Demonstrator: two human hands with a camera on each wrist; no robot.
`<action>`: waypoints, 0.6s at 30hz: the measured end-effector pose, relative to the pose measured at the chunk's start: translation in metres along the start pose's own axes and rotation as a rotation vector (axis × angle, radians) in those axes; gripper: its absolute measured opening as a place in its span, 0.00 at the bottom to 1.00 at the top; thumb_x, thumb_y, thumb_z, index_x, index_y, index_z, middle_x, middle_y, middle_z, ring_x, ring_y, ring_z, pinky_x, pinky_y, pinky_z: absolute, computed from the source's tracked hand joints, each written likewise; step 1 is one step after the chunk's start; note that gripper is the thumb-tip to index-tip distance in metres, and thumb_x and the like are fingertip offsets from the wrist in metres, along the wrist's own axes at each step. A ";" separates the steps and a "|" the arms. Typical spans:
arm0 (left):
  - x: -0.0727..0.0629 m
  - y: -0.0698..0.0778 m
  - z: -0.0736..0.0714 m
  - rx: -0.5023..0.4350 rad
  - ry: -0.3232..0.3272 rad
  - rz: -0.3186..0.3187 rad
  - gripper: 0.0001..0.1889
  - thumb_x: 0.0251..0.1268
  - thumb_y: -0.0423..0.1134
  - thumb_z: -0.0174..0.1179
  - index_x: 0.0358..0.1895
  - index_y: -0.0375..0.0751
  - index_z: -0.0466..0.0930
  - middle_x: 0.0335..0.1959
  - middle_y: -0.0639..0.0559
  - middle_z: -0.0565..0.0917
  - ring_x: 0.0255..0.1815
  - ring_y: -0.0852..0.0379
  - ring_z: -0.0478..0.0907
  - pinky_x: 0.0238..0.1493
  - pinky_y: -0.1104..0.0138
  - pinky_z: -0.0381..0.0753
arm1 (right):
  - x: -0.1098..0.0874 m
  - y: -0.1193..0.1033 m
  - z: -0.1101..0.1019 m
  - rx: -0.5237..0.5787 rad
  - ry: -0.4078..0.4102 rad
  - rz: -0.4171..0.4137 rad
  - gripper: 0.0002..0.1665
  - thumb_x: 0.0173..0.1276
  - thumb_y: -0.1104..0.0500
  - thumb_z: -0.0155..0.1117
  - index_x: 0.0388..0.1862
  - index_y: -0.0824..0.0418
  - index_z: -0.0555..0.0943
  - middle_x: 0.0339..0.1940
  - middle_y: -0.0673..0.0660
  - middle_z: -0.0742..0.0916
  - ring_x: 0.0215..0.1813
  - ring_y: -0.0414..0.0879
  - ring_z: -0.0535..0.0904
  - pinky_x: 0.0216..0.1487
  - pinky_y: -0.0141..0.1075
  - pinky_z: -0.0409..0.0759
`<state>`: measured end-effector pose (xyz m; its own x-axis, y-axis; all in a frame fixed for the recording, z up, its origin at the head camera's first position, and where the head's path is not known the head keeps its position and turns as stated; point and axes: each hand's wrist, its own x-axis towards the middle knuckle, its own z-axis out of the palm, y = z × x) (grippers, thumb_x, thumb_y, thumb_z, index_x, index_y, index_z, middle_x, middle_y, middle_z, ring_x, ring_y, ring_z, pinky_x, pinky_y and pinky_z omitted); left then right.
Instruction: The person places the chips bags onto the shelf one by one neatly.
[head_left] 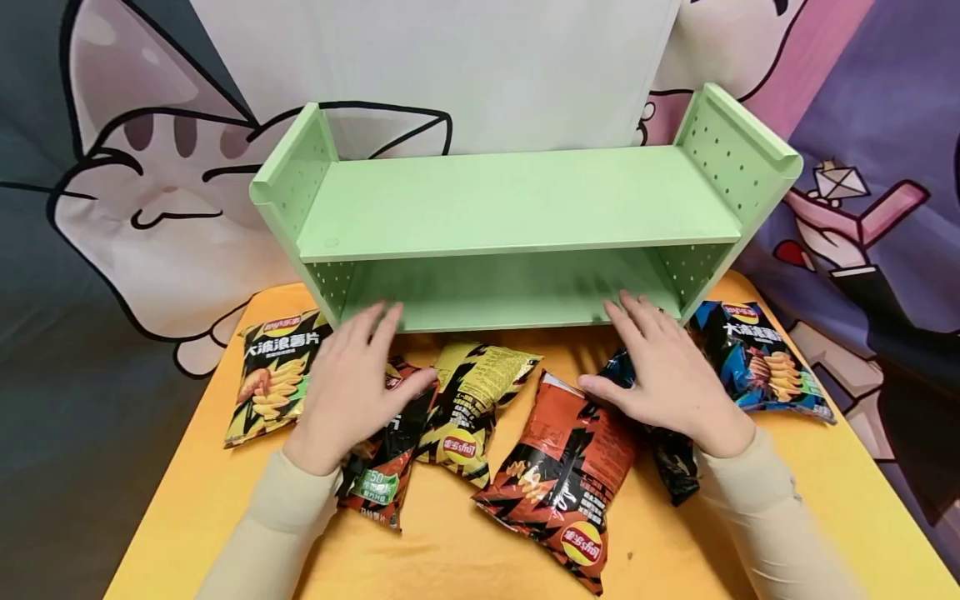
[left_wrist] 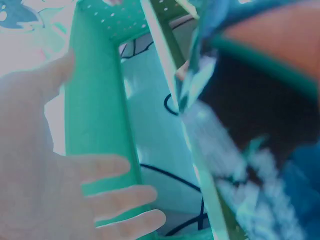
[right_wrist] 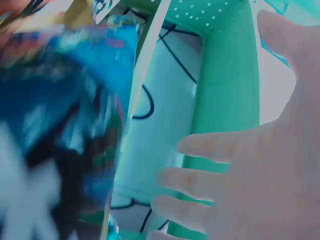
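My left hand [head_left: 352,379] has its fingers spread over a dark red-and-black chip bag [head_left: 386,475], partly hidden under it. Spread in the same way, my right hand [head_left: 667,375] is over a dark blue-black chip bag [head_left: 675,462], mostly covered. Neither hand grips anything. Both sets of fingertips overlap the front lower edge of a pale green two-tier shelf [head_left: 517,204] in the head view. Between the hands lie a yellow-and-black chip bag [head_left: 468,408] and a larger red-orange chip bag [head_left: 562,475]. A blurred blue bag [right_wrist: 65,95] looms close in the right wrist view.
At the left edge of the yellow-orange table [head_left: 442,558] lies a black-and-yellow chip bag [head_left: 277,375]. A black-and-blue chip bag [head_left: 765,362] lies by the right edge. Perforated side panels [head_left: 735,158] bound the shelf. Behind it hangs a cartoon-printed cloth [head_left: 172,242].
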<state>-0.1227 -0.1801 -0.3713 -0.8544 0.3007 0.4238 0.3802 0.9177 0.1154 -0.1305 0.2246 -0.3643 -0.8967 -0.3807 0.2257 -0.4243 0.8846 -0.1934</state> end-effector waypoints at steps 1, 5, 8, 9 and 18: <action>0.001 -0.002 -0.002 -0.018 0.048 -0.002 0.51 0.60 0.75 0.60 0.77 0.41 0.67 0.72 0.36 0.74 0.68 0.34 0.75 0.66 0.41 0.75 | -0.002 0.004 -0.002 0.004 0.022 -0.004 0.61 0.63 0.26 0.66 0.83 0.60 0.61 0.83 0.66 0.65 0.81 0.68 0.61 0.77 0.65 0.60; 0.005 -0.011 -0.008 -0.063 0.209 -0.015 0.42 0.62 0.65 0.64 0.69 0.35 0.75 0.59 0.36 0.81 0.52 0.37 0.81 0.48 0.47 0.82 | -0.012 0.018 -0.011 0.041 0.112 -0.010 0.56 0.63 0.32 0.72 0.79 0.62 0.67 0.77 0.67 0.72 0.75 0.67 0.69 0.71 0.63 0.68; 0.007 -0.019 -0.011 -0.108 0.306 -0.033 0.35 0.64 0.60 0.65 0.63 0.34 0.79 0.52 0.37 0.83 0.45 0.39 0.81 0.41 0.48 0.81 | -0.022 0.029 -0.014 0.071 0.185 0.000 0.51 0.62 0.37 0.76 0.76 0.63 0.72 0.73 0.68 0.75 0.70 0.67 0.72 0.66 0.63 0.71; 0.008 -0.021 -0.012 -0.124 0.337 -0.038 0.33 0.64 0.58 0.65 0.61 0.34 0.80 0.50 0.38 0.83 0.44 0.39 0.81 0.40 0.48 0.81 | -0.025 0.032 -0.015 0.078 0.208 0.004 0.50 0.61 0.39 0.77 0.74 0.64 0.73 0.71 0.68 0.76 0.68 0.67 0.73 0.64 0.63 0.71; 0.011 -0.042 -0.012 -0.243 0.553 -0.181 0.16 0.70 0.42 0.61 0.49 0.30 0.81 0.42 0.35 0.83 0.43 0.36 0.78 0.45 0.47 0.74 | -0.053 0.059 -0.005 0.134 0.219 0.130 0.41 0.65 0.45 0.75 0.69 0.67 0.75 0.57 0.66 0.79 0.52 0.61 0.77 0.48 0.57 0.74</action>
<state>-0.1435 -0.2183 -0.3606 -0.6278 -0.0920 0.7729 0.3725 0.8364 0.4021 -0.1079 0.2985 -0.3824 -0.9023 -0.1859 0.3888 -0.3331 0.8733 -0.3554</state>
